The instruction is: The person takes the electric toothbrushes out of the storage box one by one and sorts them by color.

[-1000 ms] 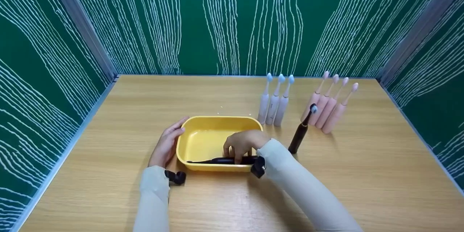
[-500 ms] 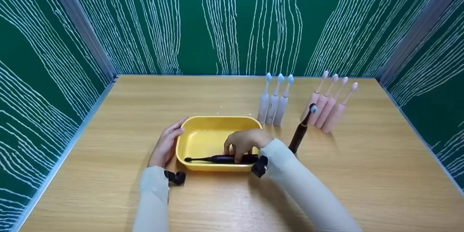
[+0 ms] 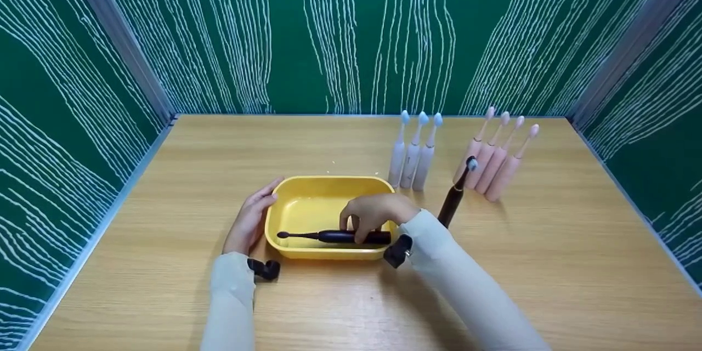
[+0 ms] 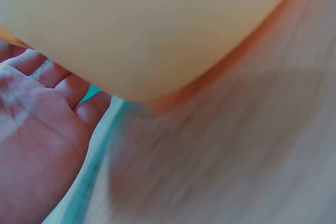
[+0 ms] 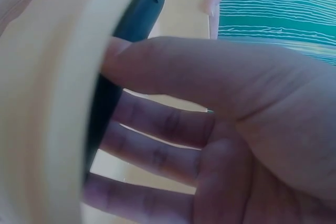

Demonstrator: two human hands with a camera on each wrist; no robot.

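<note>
My right hand [image 3: 378, 211] reaches into a yellow plastic basin [image 3: 334, 254] and pinches the handle of a black electric toothbrush [image 3: 333, 236]. The toothbrush is almost level, its head pointing left along the basin's near wall. In the right wrist view, the thumb lies on one side of the dark handle [image 5: 144, 11] and several fingers on the other; the basin wall hides part of it. My left hand [image 3: 249, 222] rests against the basin's left side, fingers fairly straight, fingertips at the rim. The left wrist view shows its palm [image 4: 42, 129] beside the blurred outer wall.
A second black electric toothbrush [image 3: 451, 205] stands upright to the right of the basin. Three white toothbrushes with blue heads [image 3: 410, 164] stand behind it in a row. Several pink toothbrushes [image 3: 491, 167] stand farther right. Green patterned walls [image 3: 285, 33] enclose the wooden table [image 3: 241, 142].
The black toothbrush has risen slightly and shifted away from the basin's near wall, so more of it shows. My right hand moved very little with it; the left hand stayed in place.
</note>
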